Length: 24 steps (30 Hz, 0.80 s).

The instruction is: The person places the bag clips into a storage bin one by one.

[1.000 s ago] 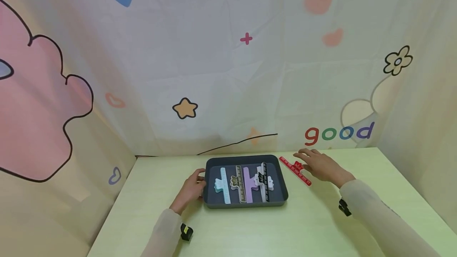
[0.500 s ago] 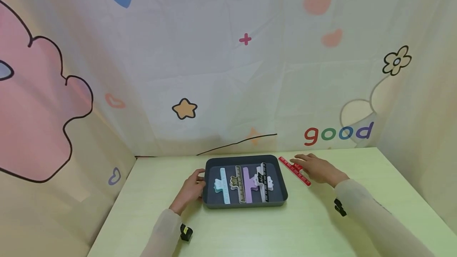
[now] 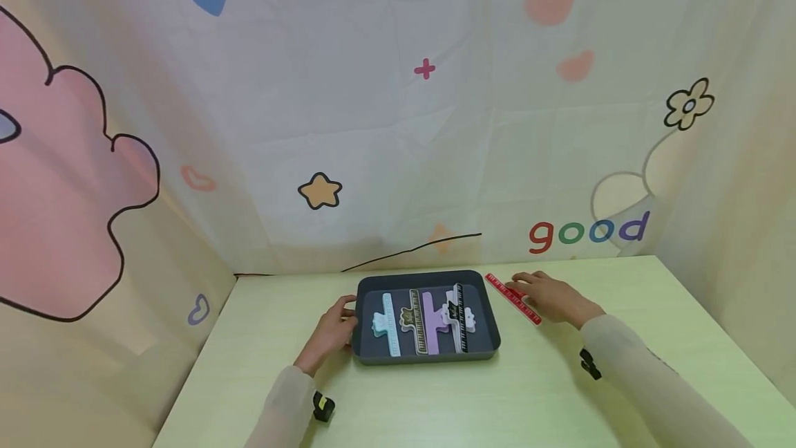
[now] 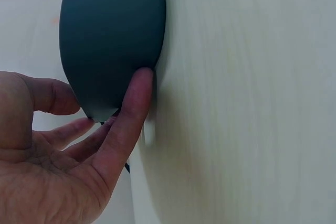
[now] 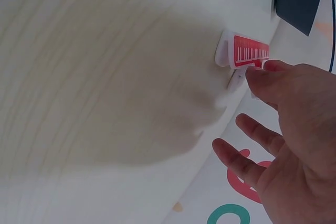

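At the left end of the dark grey tray, my left hand holds the rim. In the left wrist view, thumb and fingers of the left hand lie on either side of the tray's end. A red bulldog clip with a white key-like pattern lies slanted on the table, right of the tray. My right hand pinches its handle, which is mostly covered. Seen from the right wrist, thumb and forefinger meet at the red clip, while other fingers of the right hand stay extended.
Several clips lie in the tray: a light blue one, a black-and-gold one, a purple one and a black-and-white one. The pale table ends at a printed cloth backdrop.
My right hand has come down and slightly left onto the red clip's handle, covering it. The left hand stays at the tray, and the clips have not moved.
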### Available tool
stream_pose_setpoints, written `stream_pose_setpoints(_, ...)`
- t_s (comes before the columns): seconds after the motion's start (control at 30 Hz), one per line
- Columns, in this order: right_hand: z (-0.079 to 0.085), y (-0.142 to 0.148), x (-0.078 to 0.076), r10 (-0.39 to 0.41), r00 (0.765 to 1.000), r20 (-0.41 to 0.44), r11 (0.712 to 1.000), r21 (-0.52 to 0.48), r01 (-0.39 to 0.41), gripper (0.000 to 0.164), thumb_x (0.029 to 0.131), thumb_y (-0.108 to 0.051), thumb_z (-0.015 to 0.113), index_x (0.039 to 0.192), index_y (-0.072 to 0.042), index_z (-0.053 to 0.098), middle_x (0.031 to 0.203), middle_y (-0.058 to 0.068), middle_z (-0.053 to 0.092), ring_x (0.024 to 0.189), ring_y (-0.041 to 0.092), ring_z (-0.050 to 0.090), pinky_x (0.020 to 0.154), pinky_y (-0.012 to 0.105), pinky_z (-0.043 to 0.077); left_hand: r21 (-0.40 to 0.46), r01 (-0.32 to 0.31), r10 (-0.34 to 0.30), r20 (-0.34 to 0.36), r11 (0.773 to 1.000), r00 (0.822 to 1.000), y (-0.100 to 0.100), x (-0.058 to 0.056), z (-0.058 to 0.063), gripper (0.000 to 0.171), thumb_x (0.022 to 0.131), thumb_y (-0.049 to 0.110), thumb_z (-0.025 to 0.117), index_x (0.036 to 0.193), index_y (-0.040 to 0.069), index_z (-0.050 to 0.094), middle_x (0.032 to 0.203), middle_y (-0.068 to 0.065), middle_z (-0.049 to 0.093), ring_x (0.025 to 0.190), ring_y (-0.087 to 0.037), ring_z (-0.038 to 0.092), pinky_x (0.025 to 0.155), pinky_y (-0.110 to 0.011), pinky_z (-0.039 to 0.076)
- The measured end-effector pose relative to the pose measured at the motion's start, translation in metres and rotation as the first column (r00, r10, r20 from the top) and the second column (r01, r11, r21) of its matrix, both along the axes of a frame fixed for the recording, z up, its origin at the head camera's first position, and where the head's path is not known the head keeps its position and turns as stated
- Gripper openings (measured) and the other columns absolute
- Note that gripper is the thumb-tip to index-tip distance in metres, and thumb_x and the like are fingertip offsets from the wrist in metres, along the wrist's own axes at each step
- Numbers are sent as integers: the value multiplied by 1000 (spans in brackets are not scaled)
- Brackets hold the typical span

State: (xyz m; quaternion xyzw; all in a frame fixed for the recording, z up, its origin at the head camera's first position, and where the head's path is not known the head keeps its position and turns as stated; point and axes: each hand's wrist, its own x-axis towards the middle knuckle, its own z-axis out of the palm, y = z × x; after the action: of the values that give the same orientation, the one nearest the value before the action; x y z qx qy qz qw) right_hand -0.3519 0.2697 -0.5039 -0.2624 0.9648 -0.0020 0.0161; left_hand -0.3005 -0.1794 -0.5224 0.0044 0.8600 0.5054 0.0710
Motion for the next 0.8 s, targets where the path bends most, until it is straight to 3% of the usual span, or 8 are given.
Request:
stream_pose_setpoints(0.27,1,-2,3,21,1000,-9,999,-24,-21,42,90,-11,69,131,-12,61,130,11,57,115,34,54,96,50,54,0,-5,5,-5,1000,1000,0,-1,-2,52,96,9,47,147,9,40,134,-25,56,109,-34,63,56,-35,60)
stream_pose_setpoints(0.5,-2,-4,5,-8,1000,28,998,-56,10,42,91,-14,68,132,-10,58,132,13,57,119,36,54,98,52,53,4,0,0,-8,1000,1000,-2,-2,-5,52,96,8,47,147,9,40,133,-25,56,109,-34,63,55,-36,60)
stream_pose_setpoints(0.8,-3,-4,11,-20,1000,13,999,-38,20,42,94,-15,63,134,-6,54,132,15,55,120,37,53,100,52,51,10,-5,5,-5,1000,1000,-3,-4,-8,51,97,10,46,148,11,40,135,-24,56,111,-34,62,55,-34,60)
